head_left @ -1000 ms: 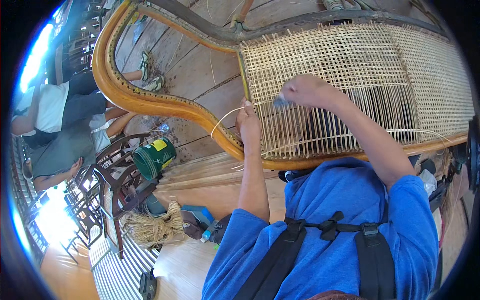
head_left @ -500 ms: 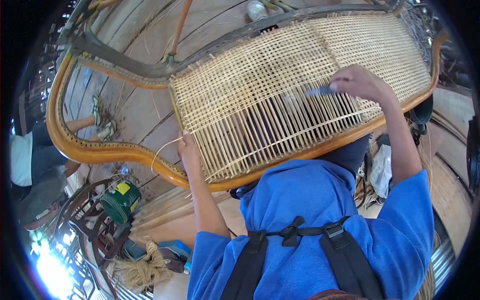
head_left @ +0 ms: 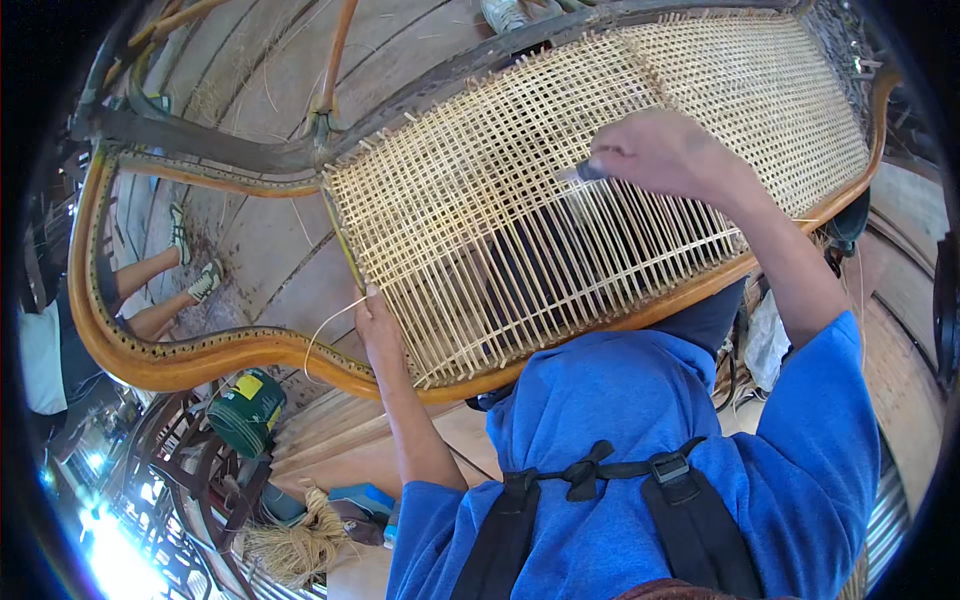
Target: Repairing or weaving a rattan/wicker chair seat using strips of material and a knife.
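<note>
A curved wooden chair frame (head_left: 170, 370) carries a half-woven cane panel (head_left: 520, 135), tight mesh on its far side and right end. Nearer me, the strands run mostly one way, with gaps between them. My right hand (head_left: 665, 155) is closed on a small tool (head_left: 590, 171) with a dark handle and a pale, thin end, held over the panel's middle; its exact kind is blurred. At the panel's left edge my left hand (head_left: 378, 325) is closed, fingers pinching a thin cane strand (head_left: 320, 335) whose loose length loops leftward over the frame's rail.
Another person's legs and shoes (head_left: 205, 280) are at the left, beyond the frame's curve. A green bucket (head_left: 243, 418) stands lower left near dark chair frames (head_left: 185, 450). A bundle of fibre strands (head_left: 300, 545) lies on the floor below it. Another shoe (head_left: 503, 14) shows at the far edge.
My right hand has moved left with the tool, along the panel toward its middle. My left hand stays at the left edge with the strand. The view has shifted slightly.
</note>
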Demonstrator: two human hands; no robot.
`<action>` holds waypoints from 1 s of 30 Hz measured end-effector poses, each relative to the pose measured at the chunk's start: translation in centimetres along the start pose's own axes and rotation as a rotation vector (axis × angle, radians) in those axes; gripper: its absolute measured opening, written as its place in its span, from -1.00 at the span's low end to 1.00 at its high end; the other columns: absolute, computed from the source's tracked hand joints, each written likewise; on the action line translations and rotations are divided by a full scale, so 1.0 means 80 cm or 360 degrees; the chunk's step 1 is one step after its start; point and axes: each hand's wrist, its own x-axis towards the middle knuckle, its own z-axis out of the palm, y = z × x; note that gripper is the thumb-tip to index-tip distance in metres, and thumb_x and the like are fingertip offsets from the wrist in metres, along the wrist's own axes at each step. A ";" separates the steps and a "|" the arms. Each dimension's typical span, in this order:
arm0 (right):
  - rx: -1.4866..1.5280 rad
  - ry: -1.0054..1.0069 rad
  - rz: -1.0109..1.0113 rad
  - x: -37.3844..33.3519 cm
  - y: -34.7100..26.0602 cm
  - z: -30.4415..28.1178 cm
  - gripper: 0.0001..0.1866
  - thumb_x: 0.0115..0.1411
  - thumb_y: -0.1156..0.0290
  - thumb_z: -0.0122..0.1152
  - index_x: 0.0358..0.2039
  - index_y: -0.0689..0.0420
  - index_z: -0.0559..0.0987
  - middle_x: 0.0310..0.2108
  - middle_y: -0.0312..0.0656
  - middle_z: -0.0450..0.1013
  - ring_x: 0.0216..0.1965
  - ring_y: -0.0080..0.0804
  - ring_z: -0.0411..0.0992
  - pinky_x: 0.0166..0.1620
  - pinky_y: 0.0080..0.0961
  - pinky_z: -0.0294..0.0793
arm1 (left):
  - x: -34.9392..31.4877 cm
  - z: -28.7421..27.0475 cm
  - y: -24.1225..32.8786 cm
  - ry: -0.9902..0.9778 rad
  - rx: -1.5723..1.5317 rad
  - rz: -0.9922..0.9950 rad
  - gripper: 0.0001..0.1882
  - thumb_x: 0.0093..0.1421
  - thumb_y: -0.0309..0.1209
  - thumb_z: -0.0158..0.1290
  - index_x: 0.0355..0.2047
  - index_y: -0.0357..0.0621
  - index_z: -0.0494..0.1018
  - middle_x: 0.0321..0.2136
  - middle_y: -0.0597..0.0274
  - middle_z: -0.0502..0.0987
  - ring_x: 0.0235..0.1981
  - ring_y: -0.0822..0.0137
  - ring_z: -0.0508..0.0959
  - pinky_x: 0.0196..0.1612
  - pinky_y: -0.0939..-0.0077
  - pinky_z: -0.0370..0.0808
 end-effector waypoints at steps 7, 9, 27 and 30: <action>-0.0136 -0.0583 -0.0024 0.017 -0.012 -0.005 -0.69 0.20 0.16 -0.03 -0.38 0.09 0.59 -0.60 -0.16 0.44 -0.56 -0.29 0.41 -0.45 -0.35 0.36 | -0.006 -0.001 0.007 0.0041 0.0088 -0.0022 -0.48 0.31 -0.22 -0.24 0.14 -0.37 0.18 0.04 -0.16 0.35 0.06 0.03 0.34 0.13 0.35 0.20; 0.0148 -0.0043 -0.0137 0.021 0.000 -0.006 -0.69 0.18 0.14 0.00 -0.37 0.11 0.57 -0.57 -0.16 0.46 -0.53 -0.28 0.42 -0.43 -0.37 0.37 | -0.009 -0.006 0.007 0.0051 0.0057 -0.0031 -0.49 0.31 -0.22 -0.24 0.15 -0.35 0.18 0.03 -0.16 0.35 0.06 0.02 0.34 0.13 0.34 0.20; 0.0821 0.0351 0.0406 -0.038 0.023 0.120 -0.61 0.15 0.11 0.09 -0.41 0.26 0.49 -0.63 0.02 0.37 -0.59 -0.11 0.37 -0.46 -0.28 0.34 | -0.077 0.220 0.125 -0.0234 0.1184 0.1109 -0.35 0.16 -0.12 -0.03 0.17 -0.21 0.13 0.19 -0.08 0.10 0.25 -0.14 0.01 0.24 -0.06 -0.09; 0.0921 0.0284 0.0472 -0.033 0.018 0.119 -0.58 0.17 0.10 0.05 -0.47 0.28 0.49 -0.67 0.02 0.35 -0.61 -0.16 0.35 -0.47 -0.27 0.33 | -0.078 0.229 0.117 -0.0179 0.1215 0.1073 -0.35 0.17 -0.14 -0.04 0.18 -0.22 0.11 0.20 -0.10 0.08 0.27 -0.17 -0.06 0.25 -0.07 -0.16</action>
